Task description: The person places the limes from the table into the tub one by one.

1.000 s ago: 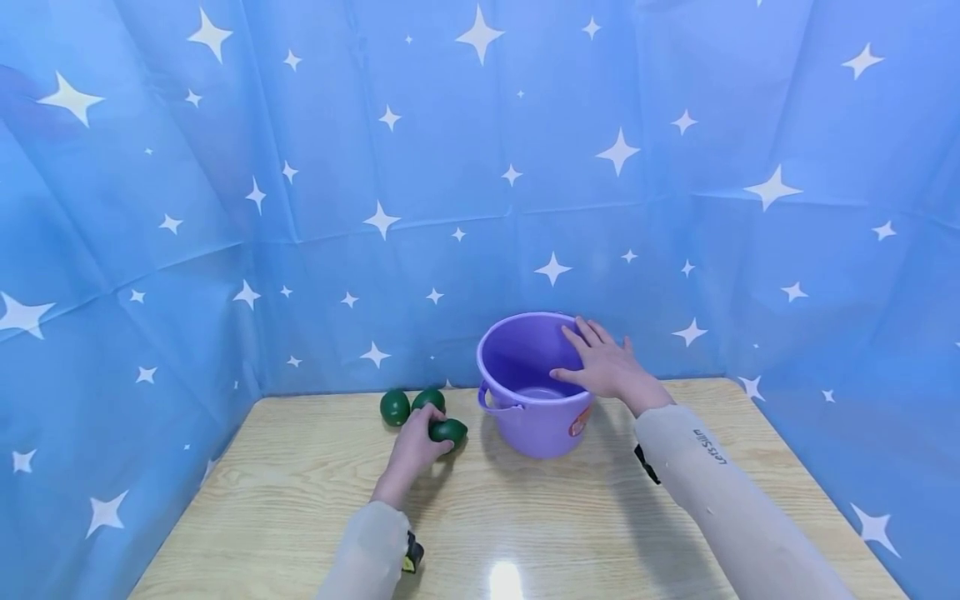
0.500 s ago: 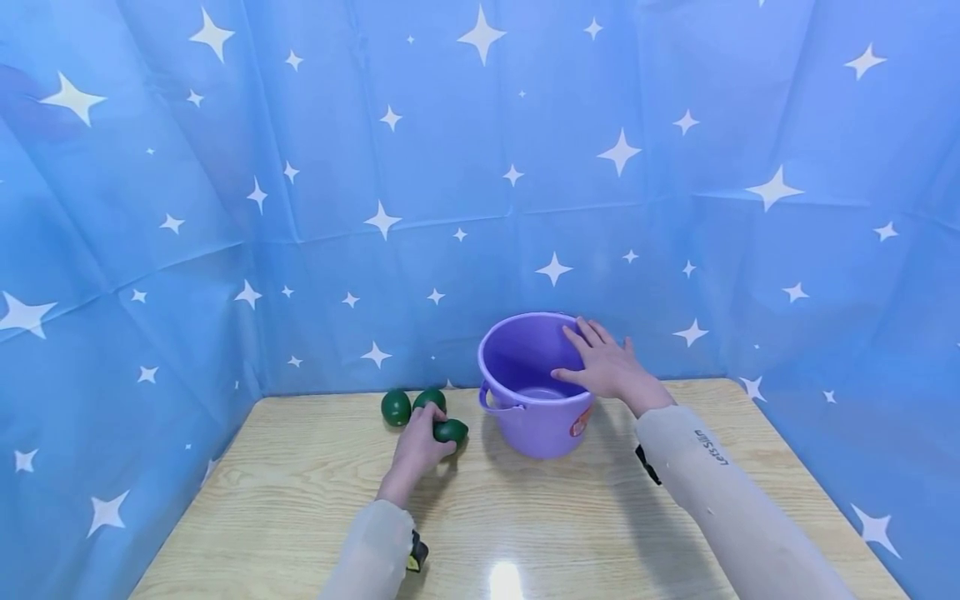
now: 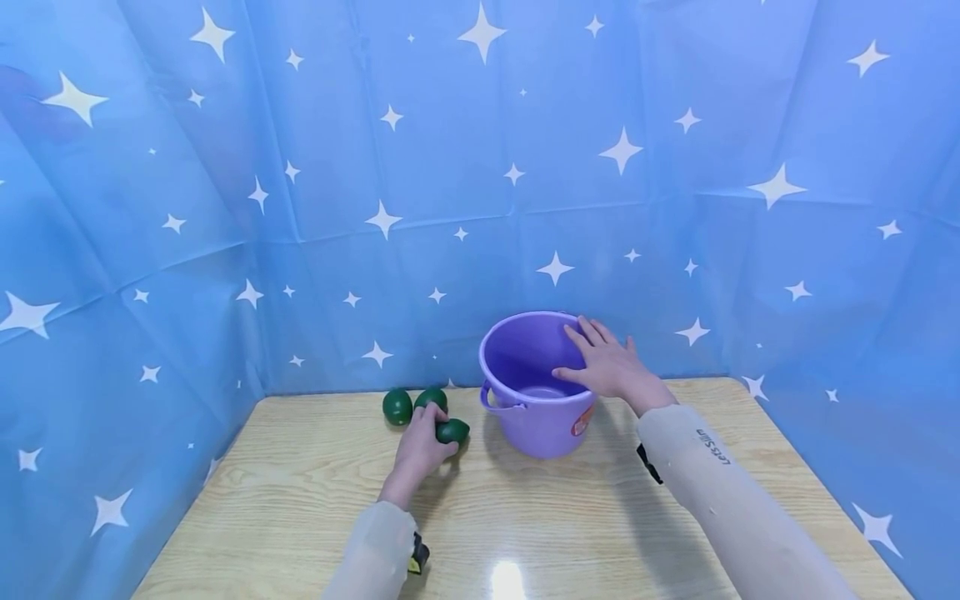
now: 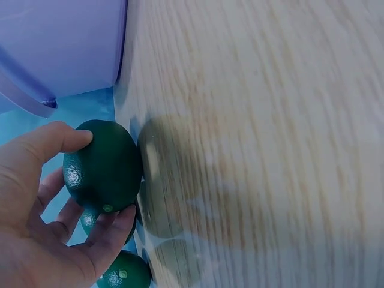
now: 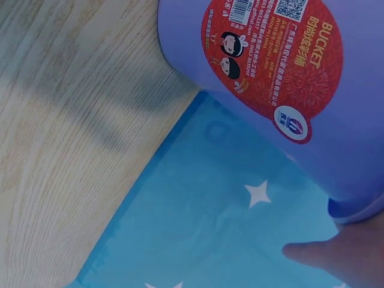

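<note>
In the head view my left hand (image 3: 422, 442) grips a glossy dark green lime (image 3: 453, 431) close to the tabletop. The left wrist view shows the thumb on one side of this lime (image 4: 105, 165) and curled fingers on the other. Two more green limes, a left one (image 3: 397, 407) and a right one (image 3: 431, 399), sit just behind that hand. To their right stands a purple bucket (image 3: 542, 427), upright, its inside bare where visible. My right hand (image 3: 611, 368) rests spread over the bucket's right rim, fingers fairly straight. In the right wrist view one finger (image 5: 312, 253) sticks out beyond the rim.
A light wooden table (image 3: 300, 492) carries everything. Blue cloth with white stars (image 3: 450, 167) hangs close behind the bucket and along both sides. The bucket's handle (image 3: 498, 402) hangs down on its left, and a red label (image 5: 276, 60) is on its wall.
Almost nothing differs. The left hand has shifted very slightly, its hold on the lime unchanged. The right hand stays on the bucket rim, and the view has drifted a little.
</note>
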Demonstrator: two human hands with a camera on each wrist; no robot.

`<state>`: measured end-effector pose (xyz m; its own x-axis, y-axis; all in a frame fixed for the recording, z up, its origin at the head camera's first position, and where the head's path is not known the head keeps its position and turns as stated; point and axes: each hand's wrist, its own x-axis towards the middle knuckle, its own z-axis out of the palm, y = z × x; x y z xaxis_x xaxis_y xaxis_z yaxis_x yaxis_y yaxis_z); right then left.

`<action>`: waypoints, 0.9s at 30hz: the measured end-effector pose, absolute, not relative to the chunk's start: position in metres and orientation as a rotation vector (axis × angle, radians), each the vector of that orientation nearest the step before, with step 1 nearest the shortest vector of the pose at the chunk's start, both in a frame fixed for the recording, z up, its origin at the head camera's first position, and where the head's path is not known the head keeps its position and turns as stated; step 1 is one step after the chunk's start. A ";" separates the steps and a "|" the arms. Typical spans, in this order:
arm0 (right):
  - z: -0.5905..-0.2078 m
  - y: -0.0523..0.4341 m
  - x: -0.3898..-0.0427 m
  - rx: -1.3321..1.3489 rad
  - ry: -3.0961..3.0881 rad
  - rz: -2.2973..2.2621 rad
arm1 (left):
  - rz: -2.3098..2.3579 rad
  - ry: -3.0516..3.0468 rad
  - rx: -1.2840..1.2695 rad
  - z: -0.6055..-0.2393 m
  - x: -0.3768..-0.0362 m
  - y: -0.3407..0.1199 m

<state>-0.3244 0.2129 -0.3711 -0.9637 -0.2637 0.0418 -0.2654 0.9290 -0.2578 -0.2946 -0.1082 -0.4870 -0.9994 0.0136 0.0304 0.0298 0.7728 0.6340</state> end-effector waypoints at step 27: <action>-0.368 0.212 -0.322 0.416 -3.072 0.402 | -1.168 -2.861 -0.074 -0.489 -0.289 -0.112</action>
<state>-0.3216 0.2116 -0.3680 -0.9644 -0.2598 0.0497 -0.2638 0.9314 -0.2508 -0.2886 -0.1124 -0.4888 -0.9976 0.0252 0.0645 0.0631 0.7134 0.6979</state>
